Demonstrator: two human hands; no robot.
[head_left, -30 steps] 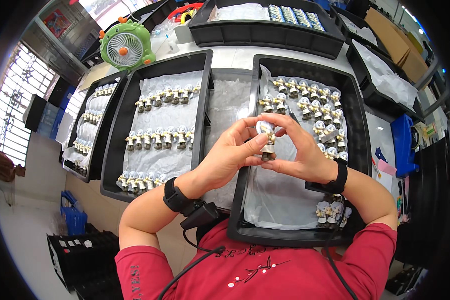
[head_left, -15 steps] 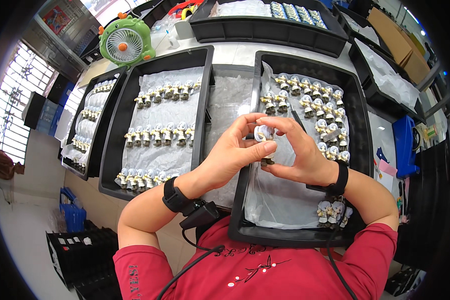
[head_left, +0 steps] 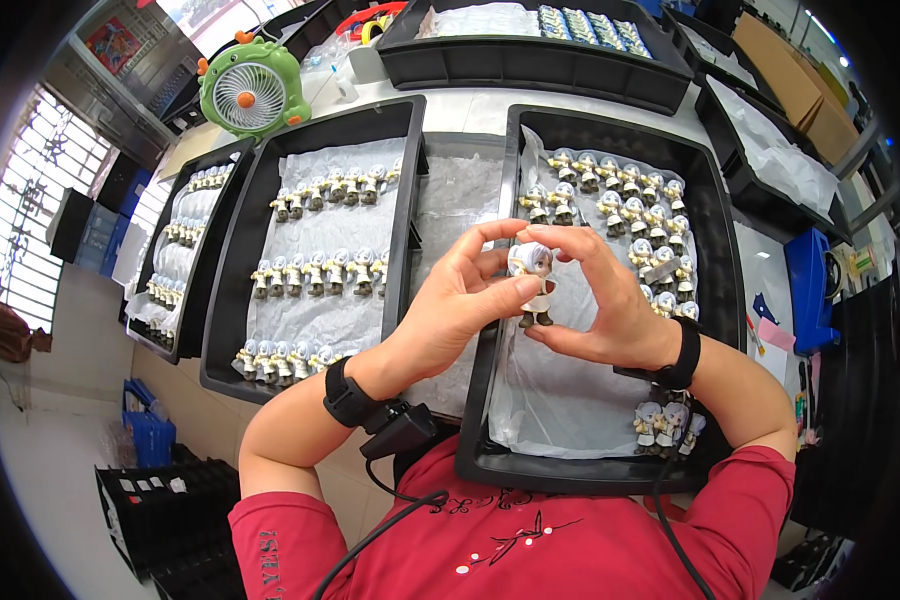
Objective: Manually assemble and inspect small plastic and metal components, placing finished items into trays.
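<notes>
Between my two hands, above the left edge of the right-hand black tray (head_left: 478, 440), stands a small upright figurine (head_left: 536, 288) with pale hair, a white outfit and dark boots. My left hand (head_left: 462, 290) grips its head from the left with thumb and fingers. My right hand (head_left: 615, 310) curves around the other side, fingertips at the head and thumb beneath the boots. Similar figurines (head_left: 634, 212) are lined up on white sheeting in the tray's far part, and several more (head_left: 660, 424) lie in its near right corner.
Left of me, another black tray (head_left: 226, 300) holds rows of figurines on white sheeting, with a further tray (head_left: 186, 340) beyond it. A green fan (head_left: 250, 88) stands behind them. More trays (head_left: 530, 62) line the back. A blue holder (head_left: 812, 290) is at the right.
The figurine has turned in my fingers, so its front and boots show more clearly. My hands stay nearly in place, and the right fingers have shifted slightly over its head.
</notes>
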